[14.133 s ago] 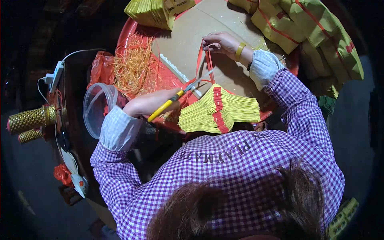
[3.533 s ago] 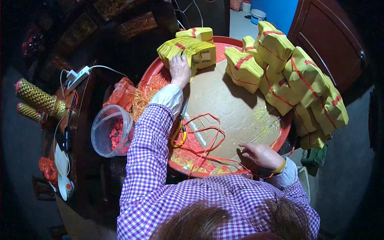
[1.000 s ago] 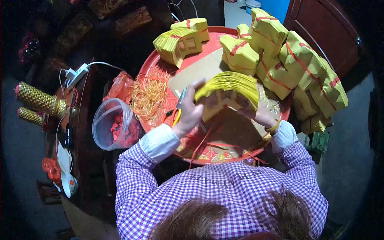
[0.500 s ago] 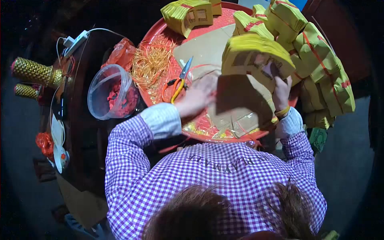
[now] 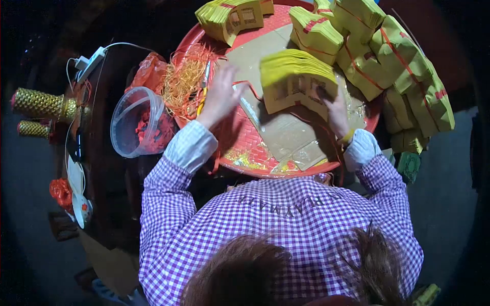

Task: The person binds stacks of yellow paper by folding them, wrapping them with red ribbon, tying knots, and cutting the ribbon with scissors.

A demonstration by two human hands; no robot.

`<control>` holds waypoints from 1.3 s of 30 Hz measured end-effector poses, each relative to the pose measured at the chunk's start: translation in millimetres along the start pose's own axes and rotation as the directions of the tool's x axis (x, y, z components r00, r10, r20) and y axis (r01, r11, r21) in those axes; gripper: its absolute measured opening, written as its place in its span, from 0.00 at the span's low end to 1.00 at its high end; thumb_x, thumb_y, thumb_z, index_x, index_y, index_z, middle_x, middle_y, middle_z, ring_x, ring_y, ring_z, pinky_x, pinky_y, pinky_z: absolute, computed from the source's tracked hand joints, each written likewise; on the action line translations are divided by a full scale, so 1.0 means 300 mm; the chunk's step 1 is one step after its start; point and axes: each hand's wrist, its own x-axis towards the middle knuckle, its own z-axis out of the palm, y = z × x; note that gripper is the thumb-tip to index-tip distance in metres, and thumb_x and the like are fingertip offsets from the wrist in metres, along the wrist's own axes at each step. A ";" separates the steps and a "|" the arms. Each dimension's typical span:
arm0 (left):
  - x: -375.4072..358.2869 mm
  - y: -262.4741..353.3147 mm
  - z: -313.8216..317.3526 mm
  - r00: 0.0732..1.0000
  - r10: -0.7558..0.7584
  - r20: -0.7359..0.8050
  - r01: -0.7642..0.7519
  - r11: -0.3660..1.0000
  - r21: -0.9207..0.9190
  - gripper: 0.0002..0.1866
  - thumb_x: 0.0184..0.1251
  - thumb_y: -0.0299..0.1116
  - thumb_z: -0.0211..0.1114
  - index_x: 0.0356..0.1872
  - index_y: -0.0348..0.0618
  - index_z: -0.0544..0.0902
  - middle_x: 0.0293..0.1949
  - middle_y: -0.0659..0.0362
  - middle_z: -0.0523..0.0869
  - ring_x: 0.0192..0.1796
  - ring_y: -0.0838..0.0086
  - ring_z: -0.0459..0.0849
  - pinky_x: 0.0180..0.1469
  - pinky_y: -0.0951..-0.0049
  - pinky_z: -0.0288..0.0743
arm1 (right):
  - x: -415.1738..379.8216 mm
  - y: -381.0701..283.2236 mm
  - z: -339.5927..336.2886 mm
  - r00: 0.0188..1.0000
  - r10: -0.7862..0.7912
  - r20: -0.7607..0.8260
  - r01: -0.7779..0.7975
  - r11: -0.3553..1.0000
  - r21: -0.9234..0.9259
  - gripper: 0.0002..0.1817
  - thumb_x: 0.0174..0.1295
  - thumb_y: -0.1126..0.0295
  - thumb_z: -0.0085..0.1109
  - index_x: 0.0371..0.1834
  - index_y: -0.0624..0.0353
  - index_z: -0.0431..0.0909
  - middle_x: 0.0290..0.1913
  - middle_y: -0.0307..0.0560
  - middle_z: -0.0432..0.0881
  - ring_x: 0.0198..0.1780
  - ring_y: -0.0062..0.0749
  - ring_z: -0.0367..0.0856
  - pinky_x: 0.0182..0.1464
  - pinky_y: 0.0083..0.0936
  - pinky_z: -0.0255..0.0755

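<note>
Pinches one bent yellow paper stack (image 5: pixel 296 76) at one end with the right hand (image 5: pixel 336 115), over cardboard (image 5: pixel 286 140) in one round red tray (image 5: pixel 240 130); spreads the left hand (image 5: pixel 221 98) beside one pair of scissors (image 5: pixel 201 102).

Woven red on the tray (image 5: pixel 244 136), tan on the cardboard (image 5: pixel 292 133) inside it. Yellow with dark print on the paper stack (image 5: pixel 297 76) over the tray; yellow crossed by red on the bundles (image 5: pixel 406 64) along its right side. Purple-and-white check on the shirt (image 5: pixel 306 224) in front of it; scaly gold on the cylinders (image 5: pixel 41 103) to its left.
</note>
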 end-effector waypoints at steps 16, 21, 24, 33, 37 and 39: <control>-0.077 0.202 0.147 0.930 0.004 0.367 0.323 0.467 -0.823 0.49 0.52 0.34 0.68 0.70 0.38 0.45 0.67 0.46 0.56 0.69 0.55 0.56 0.68 0.61 0.53 | 0.044 -0.040 -0.043 0.913 -0.096 0.397 0.093 0.995 0.025 0.21 0.65 0.64 0.46 0.59 0.59 0.65 0.58 0.46 0.70 0.54 0.30 0.71 0.56 0.26 0.66; -0.078 0.223 0.156 0.961 -0.056 0.272 0.261 0.515 -0.816 0.41 0.52 0.27 0.64 0.67 0.38 0.52 0.63 0.48 0.62 0.65 0.60 0.61 0.66 0.63 0.57 | 0.122 0.063 -0.112 0.795 0.147 0.588 -0.375 0.882 0.286 0.28 0.71 0.47 0.31 0.54 0.59 0.69 0.61 0.44 0.70 0.55 0.24 0.72 0.56 0.26 0.67; -0.028 0.293 0.110 0.966 -0.107 0.235 0.258 0.484 -0.836 0.36 0.52 0.22 0.61 0.64 0.37 0.57 0.60 0.50 0.67 0.63 0.64 0.65 0.64 0.65 0.59 | 0.233 -0.060 -0.008 0.772 0.140 0.621 -0.275 0.953 0.127 0.30 0.70 0.43 0.30 0.47 0.58 0.72 0.53 0.44 0.75 0.48 0.23 0.74 0.51 0.24 0.68; -0.193 0.466 0.049 0.920 0.257 0.295 -0.019 0.783 -0.622 0.25 0.59 0.29 0.59 0.57 0.34 0.64 0.54 0.47 0.71 0.53 0.58 0.74 0.57 0.64 0.69 | 0.289 -0.047 0.046 0.654 0.470 0.593 -0.499 0.857 -0.128 0.19 0.65 0.51 0.46 0.29 0.53 0.77 0.32 0.37 0.77 0.31 0.19 0.69 0.36 0.22 0.66; -0.149 0.445 0.140 0.867 -0.028 0.497 0.467 0.393 -0.792 0.20 0.63 0.34 0.57 0.53 0.35 0.69 0.47 0.49 0.76 0.50 0.66 0.77 0.53 0.69 0.71 | 0.257 -0.079 0.027 0.598 0.388 0.701 -0.502 0.864 -0.049 0.14 0.63 0.57 0.46 0.29 0.52 0.76 0.29 0.34 0.74 0.29 0.18 0.66 0.32 0.17 0.62; -0.081 0.428 0.155 0.874 -0.038 0.485 0.485 0.139 -0.864 0.20 0.66 0.39 0.58 0.52 0.35 0.70 0.46 0.51 0.77 0.48 0.70 0.78 0.52 0.70 0.72 | 0.228 -0.095 0.028 0.573 0.360 0.736 -0.507 0.861 -0.026 0.12 0.62 0.59 0.46 0.29 0.52 0.75 0.28 0.34 0.73 0.28 0.18 0.65 0.31 0.16 0.61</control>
